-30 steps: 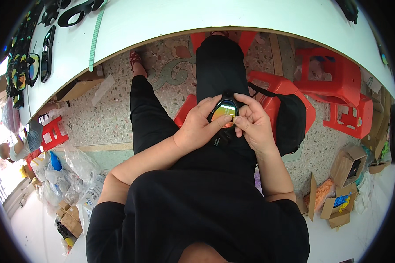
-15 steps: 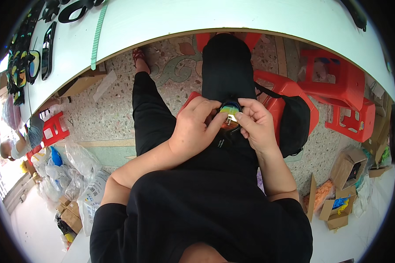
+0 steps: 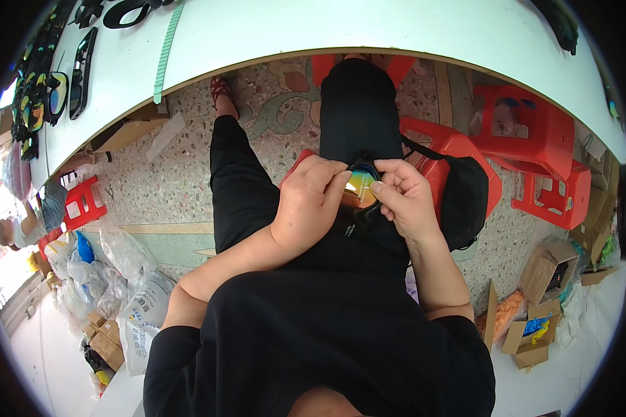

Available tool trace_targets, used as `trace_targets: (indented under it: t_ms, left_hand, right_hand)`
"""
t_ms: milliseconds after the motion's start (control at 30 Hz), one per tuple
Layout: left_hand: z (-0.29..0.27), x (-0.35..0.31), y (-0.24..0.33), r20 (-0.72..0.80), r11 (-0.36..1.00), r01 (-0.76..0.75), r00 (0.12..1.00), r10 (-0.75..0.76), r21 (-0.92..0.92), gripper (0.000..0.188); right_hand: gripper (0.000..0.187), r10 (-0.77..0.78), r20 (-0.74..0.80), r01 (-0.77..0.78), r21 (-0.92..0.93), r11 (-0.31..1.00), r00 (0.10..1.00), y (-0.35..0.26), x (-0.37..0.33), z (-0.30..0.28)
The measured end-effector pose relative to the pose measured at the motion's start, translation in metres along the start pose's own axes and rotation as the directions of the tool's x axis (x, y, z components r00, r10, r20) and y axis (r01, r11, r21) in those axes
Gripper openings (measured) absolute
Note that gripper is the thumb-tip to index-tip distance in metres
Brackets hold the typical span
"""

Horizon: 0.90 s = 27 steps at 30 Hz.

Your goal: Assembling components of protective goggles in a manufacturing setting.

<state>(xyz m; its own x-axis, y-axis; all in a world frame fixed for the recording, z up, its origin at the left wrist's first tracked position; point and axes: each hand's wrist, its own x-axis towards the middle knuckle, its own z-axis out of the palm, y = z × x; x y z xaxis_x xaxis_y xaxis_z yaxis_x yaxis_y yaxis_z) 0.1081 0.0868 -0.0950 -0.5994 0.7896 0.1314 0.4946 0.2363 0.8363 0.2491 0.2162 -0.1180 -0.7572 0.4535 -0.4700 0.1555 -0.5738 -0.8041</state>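
Observation:
Above my lap I hold black-framed goggles (image 3: 360, 189) with a shiny lens mirrored in yellow, orange and green. My left hand (image 3: 308, 198) is closed on their left side, thumb and fingertips at the rim. On the right side my right hand (image 3: 409, 198) pinches the frame, its thumb pressed on the lens edge. Part of the black frame is hidden by my fingers, and a dark part hangs below the lens. My black-clad leg (image 3: 358, 104) lies beyond the goggles.
A white table (image 3: 278, 28) curves across the far side, with black goggles (image 3: 57, 97) and a green ruler-like strip (image 3: 167, 55) at left. Red stools (image 3: 528, 132) and a black bag (image 3: 464, 201) stand right. Plastic bags (image 3: 125, 257) lie left; cardboard boxes (image 3: 546, 267) lie right. Another person (image 3: 31, 222) is at far left.
My left thumb has drawn back from the lens toward the left rim, baring more of it. The lens glare has shifted left. Both hands keep hold of the goggles.

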Motion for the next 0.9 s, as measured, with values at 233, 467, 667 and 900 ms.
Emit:
trace_targets:
  t_ms: [233, 467, 667, 900]
  left_hand:
    - [-0.003, 0.004, -0.004, 0.119, 0.976, 0.163, 0.982, -0.146, -0.147, 0.009]
    - [0.002, 0.007, -0.01, 0.369, 0.717, 0.515, 0.852, -0.371, -0.469, 0.012]
    - [0.004, 0.009, -0.006, 0.455, 0.6, 0.588, 0.806, -0.378, -0.543, 0.013]
    - [-0.005, 0.022, 0.0, 0.603, 0.416, 0.738, 0.675, -0.425, -0.532, 0.014]
  right_hand:
    - [0.026, 0.031, 0.026, -0.033, 0.087, 0.996, 0.999, -0.003, -0.002, -0.005]
    - [0.017, 0.142, -0.033, -0.14, 0.064, 0.988, 0.989, -0.029, 0.002, -0.008]
    - [0.01, 0.38, 0.069, -0.386, 0.118, 0.915, 0.923, -0.048, 0.015, -0.015]
    - [0.021, 0.493, 0.188, -0.505, 0.013, 0.863, 0.849, -0.054, 0.036, -0.021]
